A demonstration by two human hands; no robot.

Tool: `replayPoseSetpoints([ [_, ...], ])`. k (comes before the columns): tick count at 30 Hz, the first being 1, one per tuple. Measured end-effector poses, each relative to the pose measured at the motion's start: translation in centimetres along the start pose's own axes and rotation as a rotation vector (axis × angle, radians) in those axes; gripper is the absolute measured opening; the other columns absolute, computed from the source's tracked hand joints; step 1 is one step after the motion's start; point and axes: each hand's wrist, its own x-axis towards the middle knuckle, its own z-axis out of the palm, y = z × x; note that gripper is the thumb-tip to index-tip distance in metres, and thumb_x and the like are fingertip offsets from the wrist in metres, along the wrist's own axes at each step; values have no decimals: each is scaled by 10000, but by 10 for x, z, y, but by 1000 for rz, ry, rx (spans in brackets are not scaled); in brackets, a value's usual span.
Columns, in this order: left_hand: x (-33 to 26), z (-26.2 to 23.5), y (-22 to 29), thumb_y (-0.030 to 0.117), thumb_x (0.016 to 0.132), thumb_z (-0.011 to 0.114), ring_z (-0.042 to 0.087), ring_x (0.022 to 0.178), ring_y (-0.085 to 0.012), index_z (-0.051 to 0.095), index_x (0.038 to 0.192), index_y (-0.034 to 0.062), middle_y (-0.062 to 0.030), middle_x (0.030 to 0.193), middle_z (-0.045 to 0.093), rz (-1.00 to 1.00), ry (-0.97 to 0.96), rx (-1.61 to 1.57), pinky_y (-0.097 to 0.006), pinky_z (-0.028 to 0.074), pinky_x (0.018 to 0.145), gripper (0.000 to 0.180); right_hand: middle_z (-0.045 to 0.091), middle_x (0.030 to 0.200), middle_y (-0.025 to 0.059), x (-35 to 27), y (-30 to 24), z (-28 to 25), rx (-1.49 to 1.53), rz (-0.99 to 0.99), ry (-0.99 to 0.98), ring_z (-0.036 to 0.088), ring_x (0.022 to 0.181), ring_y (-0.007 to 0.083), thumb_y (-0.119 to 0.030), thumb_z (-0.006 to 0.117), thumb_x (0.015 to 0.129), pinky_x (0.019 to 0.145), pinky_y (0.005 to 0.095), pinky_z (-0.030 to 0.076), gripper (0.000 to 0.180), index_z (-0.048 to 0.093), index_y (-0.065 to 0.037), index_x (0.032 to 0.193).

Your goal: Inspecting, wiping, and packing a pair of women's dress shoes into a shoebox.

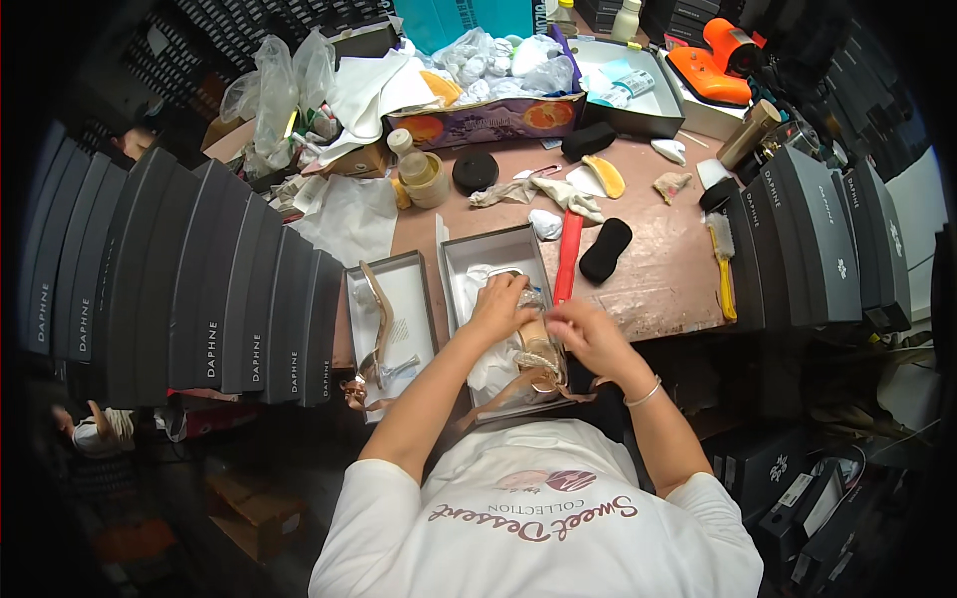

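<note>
A shoe box (452,261) lined with white tissue paper stands in front of me, its front end close to my body. Inside rests a beige sandal (539,349) with a braided strap and a pale brown ribbon (494,401) hanging over the front edge. My left hand (503,307) reaches into the box, its fingers bent over the sandal's far part beside clear plastic. Just over the box's right wall, my right hand (586,334) has its fingers pinched together; what they hold, if anything, is hidden. To the left, a bronze sandal (382,324) lies on its side in a second shallow box (414,274).
Stacked dark shoe boxes (150,279) flank the left, and more boxes (797,239) the right. A red-handled tool (568,254), a black sponge (605,250) and a yellow brush (722,269) lie nearby. Behind are a jar (426,181) and a carton (483,122) of crumpled paper.
</note>
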Motion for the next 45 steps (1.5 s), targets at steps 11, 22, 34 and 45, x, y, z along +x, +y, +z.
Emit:
replayPoseSetpoints([
  [11,-8,-18,-16,-3,662,727,551,1001,-411,567,989,-1,-207,1009,588,-82,-90,-41,-458,470,879,365,597,1193,146,71,39,59,-1093,-417,92,389,1331,350,-209,513,851,1116,619,177,307,661,-11,1034],
  [22,-16,-3,-10,-87,710,592,554,985,-396,529,978,-15,-220,1011,590,-93,34,88,-445,487,863,284,591,688,73,79,62,82,-1137,-341,-101,614,728,253,-137,528,822,1085,662,184,100,598,-71,797],
  [34,-14,-23,0,52,753,683,555,1070,-371,555,1134,-1,-182,1108,596,-77,150,15,-445,474,912,405,652,975,147,65,38,50,-487,-389,148,625,964,318,-88,591,820,1052,555,340,216,645,-27,1021],
  [45,-118,-59,76,222,881,665,596,953,-351,578,1195,-1,-198,992,641,0,-51,-366,-426,468,828,395,571,810,72,-89,-13,-1,24,223,-36,585,689,146,-109,761,796,631,264,477,196,685,5,936],
])
